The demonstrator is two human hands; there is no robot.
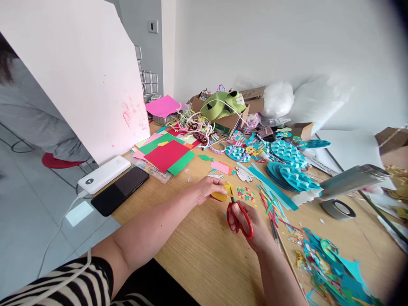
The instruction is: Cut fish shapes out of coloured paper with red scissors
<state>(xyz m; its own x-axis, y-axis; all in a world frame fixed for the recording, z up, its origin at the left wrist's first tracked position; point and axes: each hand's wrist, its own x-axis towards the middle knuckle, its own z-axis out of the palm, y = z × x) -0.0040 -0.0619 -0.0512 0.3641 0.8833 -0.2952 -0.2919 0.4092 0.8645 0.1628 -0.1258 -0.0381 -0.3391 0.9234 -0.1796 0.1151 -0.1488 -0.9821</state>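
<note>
My left hand pinches a small piece of yellow paper above the wooden table. My right hand has its fingers through the red handles of a pair of scissors, whose blades point up into the yellow paper. Just right of the paper lies a small sheet with coloured dots.
A stack of red, green and pink paper sheets lies to the back left, beside a black phone and a white power bank. Teal paper cut-outs, paper strips, a tape roll, a metal bottle and scraps crowd the right side.
</note>
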